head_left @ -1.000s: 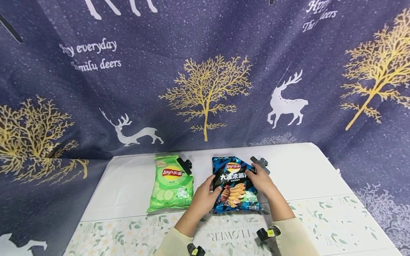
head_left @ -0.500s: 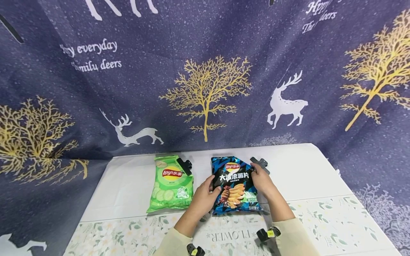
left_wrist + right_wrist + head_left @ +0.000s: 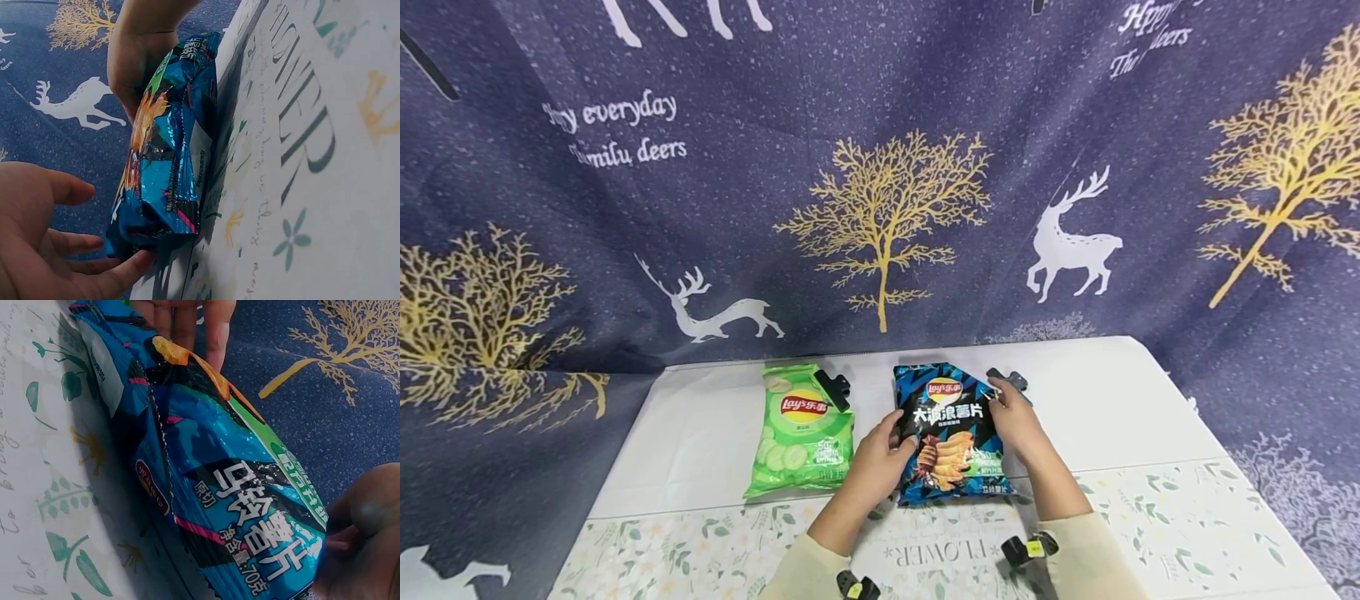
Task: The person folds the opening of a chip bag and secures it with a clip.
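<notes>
Head: on the surface (image 3: 1120,404), your left hand (image 3: 876,462) touches the left edge of the blue chip bag (image 3: 951,437), right of the green one (image 3: 793,433); your right hand (image 3: 1018,423) lies at its far right, beside a black clip (image 3: 1017,382).

Left wrist: your fingers (image 3: 122,275) spread loosely, one touching the bag.

Right wrist: the bag partly hides your hand; its grip cannot be told.

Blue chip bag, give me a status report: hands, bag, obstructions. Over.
Left hand at left side, fingers loose; right hand at right edge, grip unclear. Blue chip bag face up. Black clip beside right hand; no obstruction seen.
</notes>
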{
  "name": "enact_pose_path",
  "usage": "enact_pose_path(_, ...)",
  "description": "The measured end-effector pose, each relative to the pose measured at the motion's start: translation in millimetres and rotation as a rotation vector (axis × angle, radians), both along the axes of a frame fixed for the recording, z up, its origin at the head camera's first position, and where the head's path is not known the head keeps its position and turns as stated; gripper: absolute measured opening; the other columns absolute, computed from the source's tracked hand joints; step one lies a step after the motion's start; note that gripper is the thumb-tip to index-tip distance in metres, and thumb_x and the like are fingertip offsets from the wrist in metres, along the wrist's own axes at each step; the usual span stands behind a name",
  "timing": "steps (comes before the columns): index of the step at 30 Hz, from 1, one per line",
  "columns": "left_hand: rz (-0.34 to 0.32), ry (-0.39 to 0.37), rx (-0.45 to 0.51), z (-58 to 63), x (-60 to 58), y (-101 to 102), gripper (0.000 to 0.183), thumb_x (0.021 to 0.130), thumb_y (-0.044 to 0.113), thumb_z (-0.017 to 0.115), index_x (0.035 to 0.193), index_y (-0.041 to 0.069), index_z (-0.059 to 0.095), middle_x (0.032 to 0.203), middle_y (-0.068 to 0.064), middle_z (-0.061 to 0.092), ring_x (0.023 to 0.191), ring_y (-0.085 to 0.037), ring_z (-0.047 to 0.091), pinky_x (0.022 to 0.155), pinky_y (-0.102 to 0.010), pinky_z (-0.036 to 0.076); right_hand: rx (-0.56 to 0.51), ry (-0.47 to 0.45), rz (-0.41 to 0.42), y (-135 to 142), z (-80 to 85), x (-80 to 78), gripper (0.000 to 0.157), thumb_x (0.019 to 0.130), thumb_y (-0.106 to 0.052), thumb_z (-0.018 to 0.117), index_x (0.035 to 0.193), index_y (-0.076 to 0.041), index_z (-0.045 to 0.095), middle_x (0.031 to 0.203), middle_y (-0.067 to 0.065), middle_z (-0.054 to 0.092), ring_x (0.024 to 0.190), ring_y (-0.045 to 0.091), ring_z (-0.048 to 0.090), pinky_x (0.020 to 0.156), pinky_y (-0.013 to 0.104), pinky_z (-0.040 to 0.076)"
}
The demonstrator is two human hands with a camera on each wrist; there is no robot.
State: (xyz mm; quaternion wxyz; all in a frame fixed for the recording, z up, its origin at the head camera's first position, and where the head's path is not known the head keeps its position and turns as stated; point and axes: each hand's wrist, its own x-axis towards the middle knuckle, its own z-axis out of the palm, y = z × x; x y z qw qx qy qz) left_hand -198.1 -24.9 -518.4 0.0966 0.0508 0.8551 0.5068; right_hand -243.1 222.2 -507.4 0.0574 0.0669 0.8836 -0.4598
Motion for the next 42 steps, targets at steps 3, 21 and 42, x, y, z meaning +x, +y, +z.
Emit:
enact_pose_path(3, 0.002, 0.003, 0.000, -0.2, -0.7, -1, 0.059, 0.103, 0.037, 0.055, 0.156, 0.016, 0.039, 0.152, -0.022, 0.049, 0.131, -0.038, 0.058, 0.099, -0.055, 0.053, -0.010, 0.002, -0.009, -1, 0.8, 0.3, 0.051, 0.107, -0.013, 0.033, 0.158, -0.005, 0.031, 0.157, 0.031, 0.036, 0.141, 0.050, 0.040, 0.112, 0.065, 0.038)
enact_pose_path(21, 0.026, 0.006, 0.020, 10.6, 0.8, -1, 0.056, 0.103, 0.037, 0.055, 0.155, 0.023, 0.040, 0.153, -0.016, 0.048, 0.122, -0.033, 0.062, 0.095, -0.053, 0.054, -0.126, 0.047, -0.064, -6, 11.2, 3.5, 0.049, 0.107, -0.016, 0.038, 0.155, -0.007, 0.037, 0.152, 0.030, 0.044, 0.139, 0.045, 0.044, 0.113, 0.061, 0.037)
enact_pose_path(42, 0.063, 0.044, 0.134, 28.1, 5.5, -5, 0.056, 0.104, 0.034, 0.054, 0.157, 0.034, 0.035, 0.163, -0.011, 0.034, 0.136, -0.037, 0.053, 0.105, -0.051, 0.051, -0.226, 0.169, -0.068, -14, 22.0, 7.7, 0.043, 0.110, -0.020, 0.038, 0.152, -0.014, 0.042, 0.146, 0.022, 0.054, 0.135, 0.038, 0.053, 0.109, 0.055, 0.045)
